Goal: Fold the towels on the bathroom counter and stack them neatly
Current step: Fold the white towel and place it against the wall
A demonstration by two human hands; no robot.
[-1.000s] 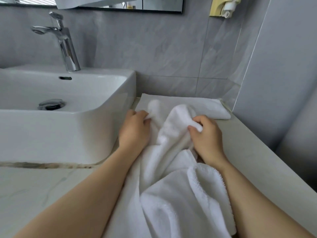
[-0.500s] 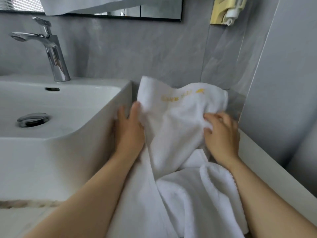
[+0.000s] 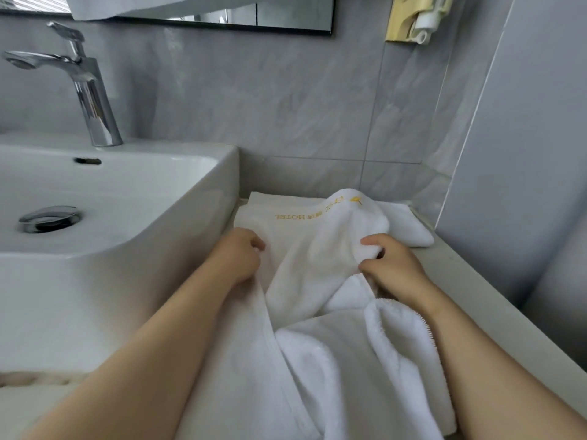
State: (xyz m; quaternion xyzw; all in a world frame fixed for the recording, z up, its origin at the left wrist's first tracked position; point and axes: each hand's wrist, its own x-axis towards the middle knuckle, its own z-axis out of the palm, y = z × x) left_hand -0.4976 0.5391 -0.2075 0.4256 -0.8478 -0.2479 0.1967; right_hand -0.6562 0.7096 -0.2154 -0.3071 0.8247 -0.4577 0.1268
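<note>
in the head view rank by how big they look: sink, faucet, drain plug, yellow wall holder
1. sink
2. faucet
3. and 4. yellow wall holder and drain plug: unsure, since the frame's top edge cuts the holder off.

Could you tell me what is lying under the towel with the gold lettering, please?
A folded white towel lies flat beneath the lettered towel, its right end showing on the counter. The rest is covered, so whether more lies under there cannot be seen.

Both hands grip the white towel (image 3: 305, 258) beside the sink (image 3: 222, 173): left hand (image 3: 236, 258) nearest the sink, right hand (image 3: 392, 268) farther away.
</note>
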